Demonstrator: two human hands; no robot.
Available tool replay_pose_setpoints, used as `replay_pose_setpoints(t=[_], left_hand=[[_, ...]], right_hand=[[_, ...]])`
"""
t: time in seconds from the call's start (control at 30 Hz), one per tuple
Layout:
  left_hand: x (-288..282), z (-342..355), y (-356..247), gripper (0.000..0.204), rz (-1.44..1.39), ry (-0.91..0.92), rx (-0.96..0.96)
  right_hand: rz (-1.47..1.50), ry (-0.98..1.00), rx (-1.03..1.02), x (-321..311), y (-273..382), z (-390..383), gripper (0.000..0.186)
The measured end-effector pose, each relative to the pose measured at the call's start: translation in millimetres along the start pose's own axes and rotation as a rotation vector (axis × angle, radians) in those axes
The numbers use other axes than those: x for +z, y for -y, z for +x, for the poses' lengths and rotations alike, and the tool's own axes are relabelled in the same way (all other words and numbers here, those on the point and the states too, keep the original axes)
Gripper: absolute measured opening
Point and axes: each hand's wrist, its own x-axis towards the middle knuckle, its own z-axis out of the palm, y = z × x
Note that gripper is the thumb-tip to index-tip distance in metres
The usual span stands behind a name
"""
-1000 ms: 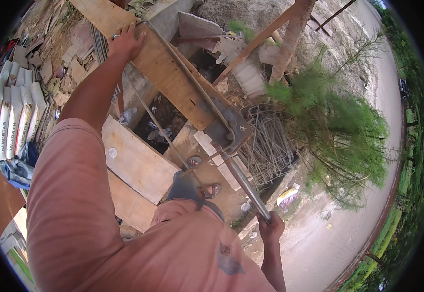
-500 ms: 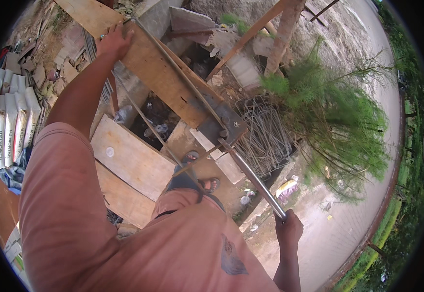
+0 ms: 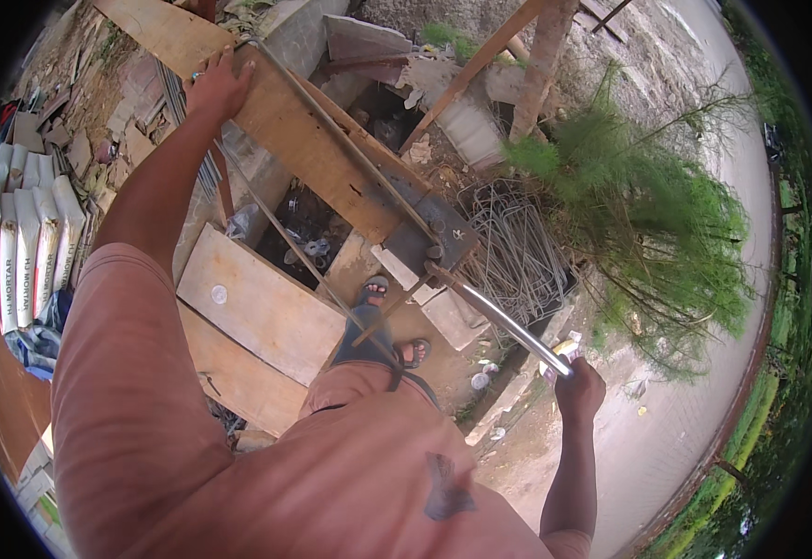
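Observation:
My left hand (image 3: 220,86) lies on the far end of a wooden plank (image 3: 308,154), fingers outstretched, thumb beside a bent thin steel rod (image 3: 336,132). The rod runs along the plank to a dark metal plate with short pins (image 3: 415,238) at the near end. There a short leg of rod (image 3: 390,312) points back toward my legs, close to another long thin bar (image 3: 280,228). My right hand (image 3: 580,391) is closed round the end of a shiny metal pipe (image 3: 513,324), whose other end meets the rod beside the pins.
Bent steel rod frames (image 3: 516,256) lie piled right of the plate, beside a leafy green branch (image 3: 648,214). Boards (image 3: 262,303) lie left of my feet. Stacked white sacks (image 3: 24,247) and rubble (image 3: 117,121) are farther left. A dark pit (image 3: 304,219) opens below the plank.
My right hand has swung the pipe's end away from my body, up and to the right. My left hand stays on the plank. The whole view has shifted slightly.

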Motion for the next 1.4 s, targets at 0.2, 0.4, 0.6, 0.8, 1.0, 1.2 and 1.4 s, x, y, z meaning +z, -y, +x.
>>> replay_pose_setpoints(t=[0.2,0.4,0.6,0.8,1.0,1.2,1.4], left_hand=[[-23.3,-11.5,-12.9,0.068,-0.069,0.088,-0.068],[-34.7,-12.3,-20.8,0.068,-0.061,0.18,-0.122],[-11.7,-7.1,-12.5,0.068,-0.037,0.048,-0.082],[-11.2,-0.1,-5.2,0.064,-0.058,0.084,0.024],[-14.7,0.5,-6.0,0.064,-0.064,0.081,0.055],[-20.7,-5.8,-13.2,0.063,-0.057,0.08,0.059],[-27.3,-0.4,7.8,0.062,-0.23,0.127,0.132]], right_hand=[[0.147,0.167,0.067,9.1,24.5,-59.1,0.023],[0.335,0.132,0.151,9.2,59.2,-112.9,0.031],[0.26,0.059,0.274,11.2,67.3,-117.2,0.027],[0.218,0.193,0.482,-2.7,95.3,-122.8,0.014],[0.253,0.047,0.5,7.1,101.4,-138.5,0.01],[0.34,-0.028,0.362,44.5,74.6,-121.1,0.016],[0.839,0.072,0.108,43.2,110.3,-85.6,0.027]])
